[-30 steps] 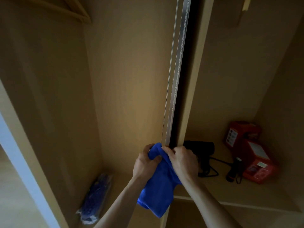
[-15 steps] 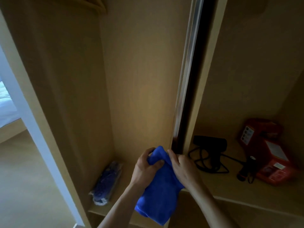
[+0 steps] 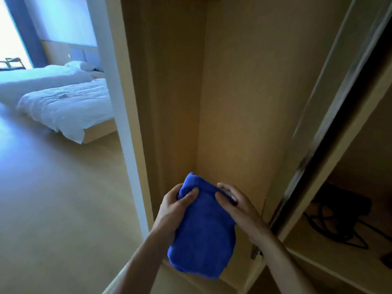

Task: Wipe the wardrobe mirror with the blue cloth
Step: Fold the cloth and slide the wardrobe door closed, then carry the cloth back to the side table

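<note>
The tall light-wood wardrobe compartment [image 3: 244, 102] stood open straight before us, its panels bare wood; no mirror glass showed anywhere in view. The dark sliding door with its silvery metal edge [image 3: 314, 145] ran as a long slanted upright to the right of our hands. We judged the mirror to sit on that door, so the coming move turned rightward, with the right hand the nearer. The folded blue terry cloth [image 3: 203, 230] hung low in the centre, its long axis roughly upright, apart from the door edge. Our left hand [image 3: 171, 211] had its grip clamped on the cloth's upper left, thumb over the front. Our right hand [image 3: 239, 206] pinched the upper right corner.
</note>
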### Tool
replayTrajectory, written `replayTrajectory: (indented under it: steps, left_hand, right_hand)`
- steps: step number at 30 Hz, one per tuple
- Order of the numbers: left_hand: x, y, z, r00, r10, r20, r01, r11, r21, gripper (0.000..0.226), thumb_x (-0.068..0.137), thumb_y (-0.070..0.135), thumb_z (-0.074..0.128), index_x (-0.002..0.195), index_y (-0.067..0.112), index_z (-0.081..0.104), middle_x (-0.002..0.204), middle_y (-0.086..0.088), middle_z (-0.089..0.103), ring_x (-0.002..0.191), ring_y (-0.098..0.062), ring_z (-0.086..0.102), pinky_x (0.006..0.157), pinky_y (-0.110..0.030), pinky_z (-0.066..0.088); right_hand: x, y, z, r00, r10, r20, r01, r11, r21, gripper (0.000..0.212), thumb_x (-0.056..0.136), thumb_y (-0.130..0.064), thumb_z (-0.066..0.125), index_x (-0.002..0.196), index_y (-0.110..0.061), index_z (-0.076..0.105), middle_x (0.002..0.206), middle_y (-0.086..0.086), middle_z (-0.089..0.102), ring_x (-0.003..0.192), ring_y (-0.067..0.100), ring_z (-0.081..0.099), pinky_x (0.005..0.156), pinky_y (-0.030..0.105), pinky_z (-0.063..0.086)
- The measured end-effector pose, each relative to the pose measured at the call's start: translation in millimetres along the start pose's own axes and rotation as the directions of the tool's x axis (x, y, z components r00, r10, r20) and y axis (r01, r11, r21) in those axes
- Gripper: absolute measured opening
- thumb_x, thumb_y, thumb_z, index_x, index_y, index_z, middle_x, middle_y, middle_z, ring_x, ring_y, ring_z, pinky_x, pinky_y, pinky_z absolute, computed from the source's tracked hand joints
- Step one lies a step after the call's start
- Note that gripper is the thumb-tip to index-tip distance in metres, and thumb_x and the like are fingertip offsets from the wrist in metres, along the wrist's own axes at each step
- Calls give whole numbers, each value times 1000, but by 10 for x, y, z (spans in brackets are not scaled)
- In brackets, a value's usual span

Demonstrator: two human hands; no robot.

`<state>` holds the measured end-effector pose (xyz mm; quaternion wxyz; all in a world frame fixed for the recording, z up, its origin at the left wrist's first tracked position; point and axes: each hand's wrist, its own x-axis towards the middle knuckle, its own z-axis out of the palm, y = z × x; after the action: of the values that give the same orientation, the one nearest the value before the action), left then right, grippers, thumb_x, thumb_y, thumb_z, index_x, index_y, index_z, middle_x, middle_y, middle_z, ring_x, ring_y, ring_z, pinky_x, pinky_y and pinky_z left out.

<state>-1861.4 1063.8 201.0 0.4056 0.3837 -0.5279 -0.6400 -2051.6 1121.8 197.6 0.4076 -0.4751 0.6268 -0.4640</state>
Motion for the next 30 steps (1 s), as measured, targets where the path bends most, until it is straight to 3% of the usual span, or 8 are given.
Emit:
replayTrajectory:
  steps: [2,6,9,12,16,20,24,30]
  left_hand:
    - [-103,78,-317,998,-30,-60,24,994,-110,31,86,43,74,110,24,74,111,-9,76,106,-28,73,90,-45,59]
    - [-382,207,-947,987,-63,-147,25,970,-243,27,94,40,70,114,23,74,115,-12,75,104,-27,73,82,-36,59]
    - [-588,231,-1343,975,-73,-212,8,956,-294,26,93,38,70,113,22,74,114,-12,75,100,-25,74,79,-34,59]
    - [-748,204,-1651,955,-77,-285,-5,961,-276,25,94,36,69,114,21,72,115,-14,74,99,-23,73,79,-33,59]
    - [-831,177,-1934,946,-66,-319,-6,976,-218,23,97,30,67,115,17,68,115,-19,71,97,-22,72,79,-35,59]
    - [-761,124,-1905,960,-92,-264,44,982,-183,24,97,28,67,116,15,68,115,-19,72,103,-28,71,92,-48,56]
    - [-623,49,-1636,976,-125,-180,94,981,-167,23,95,27,69,116,17,69,113,-14,74,109,-31,71,92,-46,58]
    - [-450,-43,-1073,981,-185,-58,169,963,-210,29,90,25,74,119,22,70,117,-10,75,109,-29,72,90,-44,58]
  right_hand:
    - [63,-107,273,996,52,67,-59,991,122,79,72,-81,67,141,-48,47,133,-29,55,112,-11,58,83,17,52]
    - [180,-213,992,961,86,262,-191,894,406,57,90,-62,64,133,-25,60,130,3,69,119,23,66,106,50,49]
    - [134,-307,1534,913,181,365,-331,852,405,52,87,-65,65,118,-24,74,122,8,73,112,26,70,94,43,57]
    - [99,-297,1926,890,179,420,-370,821,435,55,81,-62,75,114,-17,76,121,16,72,114,32,69,95,45,55]
    - [74,-322,2197,924,173,341,-319,838,442,39,75,-52,83,99,-21,79,110,14,76,102,29,74,72,31,59]
    - [0,-234,2141,956,195,220,-281,826,489,24,83,-44,79,97,-25,79,109,12,76,100,28,74,71,30,59]
    - [-62,-126,1845,972,230,50,-225,845,486,27,93,-42,69,110,-21,73,102,4,78,96,21,75,78,36,58]
    - [-125,-21,1153,970,242,-32,-192,837,512,22,93,-34,71,105,-16,69,88,1,79,77,18,77,58,30,59]
